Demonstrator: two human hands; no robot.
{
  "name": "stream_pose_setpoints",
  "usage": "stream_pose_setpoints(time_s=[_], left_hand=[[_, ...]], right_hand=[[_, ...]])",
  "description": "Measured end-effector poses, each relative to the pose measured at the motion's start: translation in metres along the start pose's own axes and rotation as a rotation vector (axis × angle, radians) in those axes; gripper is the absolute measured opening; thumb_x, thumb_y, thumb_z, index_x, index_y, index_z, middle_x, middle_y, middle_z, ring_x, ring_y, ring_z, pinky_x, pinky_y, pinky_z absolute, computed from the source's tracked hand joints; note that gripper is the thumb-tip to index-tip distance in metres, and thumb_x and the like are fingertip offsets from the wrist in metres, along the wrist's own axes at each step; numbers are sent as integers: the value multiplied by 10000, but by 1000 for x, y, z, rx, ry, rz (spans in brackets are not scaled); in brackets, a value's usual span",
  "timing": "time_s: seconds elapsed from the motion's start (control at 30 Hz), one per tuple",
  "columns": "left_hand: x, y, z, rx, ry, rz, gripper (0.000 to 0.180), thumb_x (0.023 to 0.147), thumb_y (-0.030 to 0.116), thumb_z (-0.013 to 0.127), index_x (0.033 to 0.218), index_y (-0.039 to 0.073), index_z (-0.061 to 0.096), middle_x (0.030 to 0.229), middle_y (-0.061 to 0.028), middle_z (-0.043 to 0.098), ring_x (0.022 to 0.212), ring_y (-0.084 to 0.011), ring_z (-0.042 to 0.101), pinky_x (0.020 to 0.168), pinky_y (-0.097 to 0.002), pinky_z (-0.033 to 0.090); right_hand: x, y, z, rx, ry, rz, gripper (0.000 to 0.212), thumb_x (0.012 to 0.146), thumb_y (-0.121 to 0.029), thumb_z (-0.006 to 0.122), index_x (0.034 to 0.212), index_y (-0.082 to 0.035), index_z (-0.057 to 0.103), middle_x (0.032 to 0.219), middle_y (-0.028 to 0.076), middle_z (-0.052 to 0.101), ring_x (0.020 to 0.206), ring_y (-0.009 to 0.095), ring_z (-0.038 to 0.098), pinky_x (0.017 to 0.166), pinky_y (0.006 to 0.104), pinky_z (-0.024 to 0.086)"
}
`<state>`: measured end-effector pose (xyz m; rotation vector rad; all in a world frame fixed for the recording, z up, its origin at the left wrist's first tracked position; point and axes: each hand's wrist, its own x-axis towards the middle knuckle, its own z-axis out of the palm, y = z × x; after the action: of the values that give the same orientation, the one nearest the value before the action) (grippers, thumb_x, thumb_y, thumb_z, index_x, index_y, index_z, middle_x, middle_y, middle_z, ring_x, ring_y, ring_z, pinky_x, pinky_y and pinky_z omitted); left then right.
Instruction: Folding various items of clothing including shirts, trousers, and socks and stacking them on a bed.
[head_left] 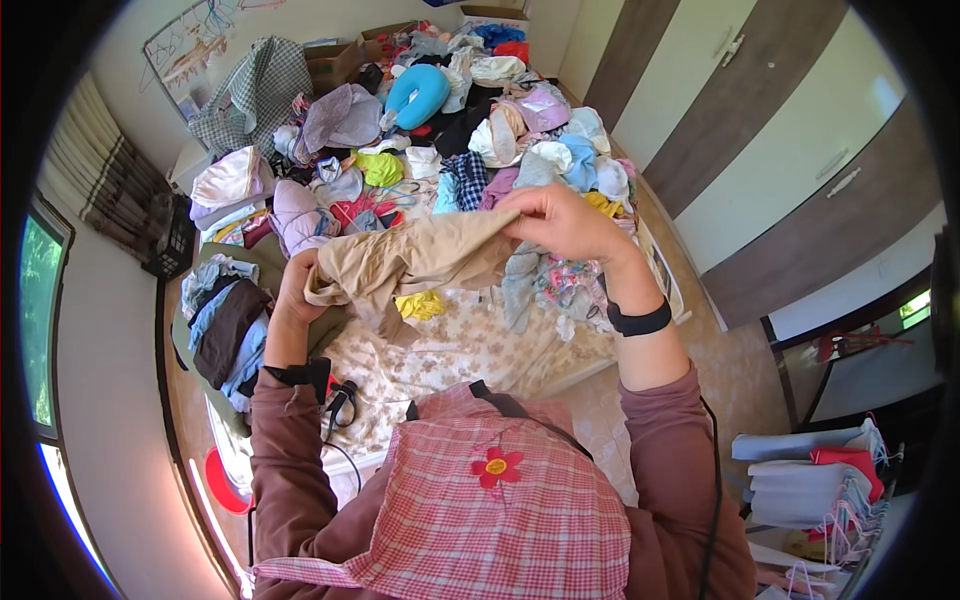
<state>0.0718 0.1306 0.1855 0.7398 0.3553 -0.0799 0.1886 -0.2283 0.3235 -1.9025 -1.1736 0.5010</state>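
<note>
A beige cloth garment (410,258) is stretched between my two hands above the bed; its exact kind does not show. My left hand (298,285) is closed on its left end, and my right hand (568,222) pinches the upper right corner. The middle sags, with a fold hanging lower near the left hand. Below it, a yellow cloth (420,305) lies on the flowered bed sheet (450,350). Behind the garment spreads a big heap of mixed clothes, among them a dark checked cloth (468,180) and a lime green one (380,168).
Folded clothes (235,335) are stacked at the bed's left side, with another pile (232,180) farther back. A blue neck pillow (417,97) tops the heap. Wardrobe doors (770,150) line the right. Clothes on hangers (810,490) are at lower right; a red basin (226,482) stands at lower left.
</note>
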Motion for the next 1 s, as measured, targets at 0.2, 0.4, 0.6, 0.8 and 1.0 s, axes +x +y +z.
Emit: stream_pose_setpoints(time_s=[0.2, 0.4, 0.6, 0.8, 1.0], left_hand=[[1, -3, 34, 1449, 275, 770, 343, 769, 97, 540, 1095, 10, 605, 990, -59, 642, 917, -183, 606, 832, -293, 463], [-46, 3, 203, 905, -252, 616, 331, 845, 174, 621, 1120, -4, 571, 1039, -73, 621, 920, -142, 578, 828, -282, 455], [-12, 34, 203, 923, -265, 710, 274, 879, 217, 637, 1031, -11, 630, 856, -18, 652, 836, -74, 563, 734, -253, 466], [-15, 62, 219, 1066, -198, 790, 259, 918, 226, 570, 1058, 16, 631, 907, 16, 619, 820, -48, 537, 752, -202, 433], [-20, 95, 232, 878, -146, 797, 317, 909, 298, 566, 1079, 35, 619, 887, 32, 616, 800, -46, 556, 734, -188, 436]], right_hand=[[25, -28, -3, 41, 194, -108, 189, 890, -85, 544, 1037, 2, 624, 916, 64, 646, 867, 128, 592, 790, 253, 462], [76, -44, 14, -55, 561, -271, 261, 880, -267, 548, 850, -11, 593, 691, 158, 583, 627, 320, 556, 604, 376, 445], [87, -63, -26, -76, 251, -133, 254, 856, -253, 654, 913, -9, 616, 716, -19, 575, 695, 67, 497, 621, 248, 418], [62, -40, -60, -483, 23, -79, 282, 751, -175, 683, 947, 15, 616, 821, 77, 635, 776, 139, 579, 724, 301, 453], [46, -46, -77, -423, 117, 521, 213, 797, -112, 552, 924, 44, 621, 709, 96, 636, 573, 184, 608, 481, 305, 515]])
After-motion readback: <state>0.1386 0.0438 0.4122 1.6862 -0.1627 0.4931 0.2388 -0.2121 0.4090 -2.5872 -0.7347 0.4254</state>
